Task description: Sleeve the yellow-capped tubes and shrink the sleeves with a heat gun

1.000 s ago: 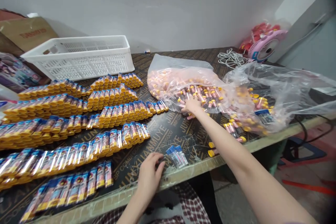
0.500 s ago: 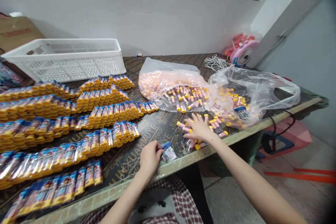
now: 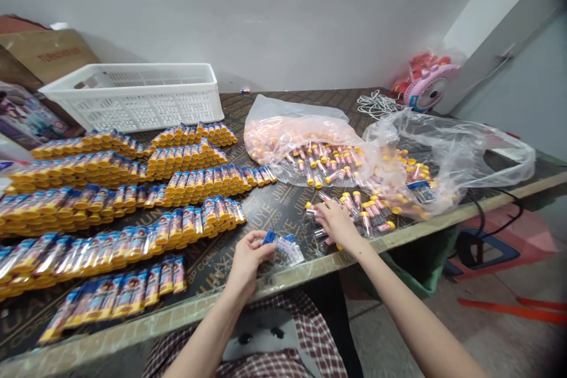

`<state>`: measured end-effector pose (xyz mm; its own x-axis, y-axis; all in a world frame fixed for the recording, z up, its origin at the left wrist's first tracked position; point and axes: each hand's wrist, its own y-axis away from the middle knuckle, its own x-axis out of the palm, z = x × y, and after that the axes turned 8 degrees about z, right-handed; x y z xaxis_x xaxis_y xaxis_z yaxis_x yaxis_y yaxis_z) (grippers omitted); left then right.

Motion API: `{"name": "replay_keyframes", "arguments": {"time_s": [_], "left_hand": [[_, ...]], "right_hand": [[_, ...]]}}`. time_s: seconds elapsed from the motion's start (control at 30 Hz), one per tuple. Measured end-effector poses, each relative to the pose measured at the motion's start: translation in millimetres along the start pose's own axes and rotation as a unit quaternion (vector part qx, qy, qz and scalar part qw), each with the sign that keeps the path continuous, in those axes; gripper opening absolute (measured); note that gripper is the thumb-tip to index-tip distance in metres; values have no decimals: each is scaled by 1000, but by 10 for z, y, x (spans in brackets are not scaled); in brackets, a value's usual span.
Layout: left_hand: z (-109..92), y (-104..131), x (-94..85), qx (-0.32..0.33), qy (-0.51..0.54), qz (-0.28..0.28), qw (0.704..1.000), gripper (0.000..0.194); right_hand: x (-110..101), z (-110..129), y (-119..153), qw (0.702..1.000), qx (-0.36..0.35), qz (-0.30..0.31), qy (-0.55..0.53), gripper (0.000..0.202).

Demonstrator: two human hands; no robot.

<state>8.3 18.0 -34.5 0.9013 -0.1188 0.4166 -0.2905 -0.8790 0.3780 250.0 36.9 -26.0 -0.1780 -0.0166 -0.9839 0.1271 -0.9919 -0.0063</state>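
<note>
My left hand is near the table's front edge, thumb and fingers pinched on a clear plastic sleeve with a blue top. Just right of it, more printed clear sleeves lie in a small flat stack. My right hand rests over a loose heap of small clear tubes with pink labels and yellow caps. Its fingers are bent together round a tube at their tips, partly hidden by the hand. On the left stand stacked rows of tubes in blue-topped sleeves.
A white plastic basket stands at the back left, with cardboard boxes beside it. Clear bags of tubes lie behind the heap. A pink fan and coiled white cable are at the back right.
My left hand has lifted a blue-topped sleeve at the stack. The right hand's spread fingers have drawn together on the tubes. The view has shifted slightly left.
</note>
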Motion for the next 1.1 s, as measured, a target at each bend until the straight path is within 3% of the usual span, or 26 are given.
{"name": "replay_keyframes", "arguments": {"time_s": [0.1,0.2,0.3,0.43,0.67,0.83,0.93,1.1], "left_hand": [[-48,28,-19,-31,69,-16,997,39],[-88,45,-13,-47,124,-42,990,33],[-101,47,-10,-50,153,-65,985,33],[-75,35,-52,-34,155,-80,984,33],[-29,22,-116,-25,137,-96,986,38],[-18,54,-85,14,72,-107,992,37],[-24,114,-48,32,54,-57,996,35],[-92,249,6,-19,73,13,997,42]], "right_hand": [[-56,143,120,978,-7,-99,-184,27],[-95,395,330,916,16,-166,-365,22],[-75,669,566,884,30,-221,-412,12],[35,924,793,885,-14,-252,-391,25],[191,1052,907,897,-73,-248,-359,43],[227,1075,911,894,-102,-157,-408,40],[269,1082,896,885,-119,-113,-435,39],[319,1116,826,883,-108,-106,-444,47]]}}
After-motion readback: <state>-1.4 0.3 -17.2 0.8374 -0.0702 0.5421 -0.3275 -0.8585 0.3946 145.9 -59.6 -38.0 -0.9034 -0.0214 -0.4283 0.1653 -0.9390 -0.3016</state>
